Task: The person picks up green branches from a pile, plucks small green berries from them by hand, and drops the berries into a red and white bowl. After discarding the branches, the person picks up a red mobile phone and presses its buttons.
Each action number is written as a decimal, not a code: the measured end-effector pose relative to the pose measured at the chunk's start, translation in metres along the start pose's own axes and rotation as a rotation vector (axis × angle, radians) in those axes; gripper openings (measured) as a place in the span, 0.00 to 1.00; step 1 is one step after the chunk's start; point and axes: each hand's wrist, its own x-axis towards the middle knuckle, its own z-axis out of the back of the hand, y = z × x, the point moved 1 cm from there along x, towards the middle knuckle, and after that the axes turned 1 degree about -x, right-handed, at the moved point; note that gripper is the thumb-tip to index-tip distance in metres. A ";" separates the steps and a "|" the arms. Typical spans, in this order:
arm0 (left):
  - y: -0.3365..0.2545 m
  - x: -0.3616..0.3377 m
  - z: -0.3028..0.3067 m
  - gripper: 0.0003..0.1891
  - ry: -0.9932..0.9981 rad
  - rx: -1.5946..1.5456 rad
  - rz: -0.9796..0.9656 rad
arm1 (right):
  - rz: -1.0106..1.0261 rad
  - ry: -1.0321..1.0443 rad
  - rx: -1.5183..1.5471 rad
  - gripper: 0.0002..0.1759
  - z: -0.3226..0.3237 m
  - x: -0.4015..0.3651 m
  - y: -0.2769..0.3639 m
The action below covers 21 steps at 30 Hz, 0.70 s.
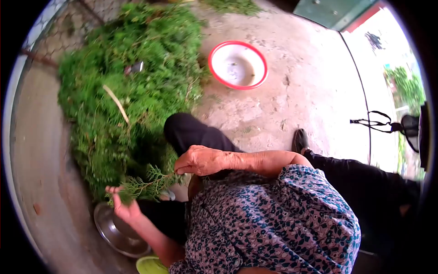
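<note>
My right hand is closed in a pinch on the stem of a small green sprig, which points left from the fingers. At the sprig's leafy end is my left hand, its fingers spread and slightly blurred, touching or very near the leaves. A large heap of green leafy branches lies beyond my knees. Below my left hand a shiny metal basin stands on the floor, partly hidden by my forearm.
A white basin with a red rim stands on the concrete floor. A pale stick and a small packet lie on the heap. Another person's dark-trousered leg and shoe are at the right. A yellow-green object is below.
</note>
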 end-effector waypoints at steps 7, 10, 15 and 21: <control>-0.076 0.039 0.051 0.12 -0.243 1.576 -0.345 | -0.390 -0.469 0.031 0.10 0.082 -0.047 -0.017; -0.097 0.059 0.084 0.10 0.078 2.078 -0.326 | -0.170 -0.575 -0.467 0.09 0.056 -0.069 -0.097; -0.100 0.078 0.087 0.09 -0.028 2.220 0.119 | -0.477 -0.279 -0.369 0.08 -0.021 -0.107 -0.147; -0.103 0.100 0.100 0.14 -0.004 2.314 0.252 | -0.492 0.020 -0.457 0.10 -0.062 -0.169 -0.231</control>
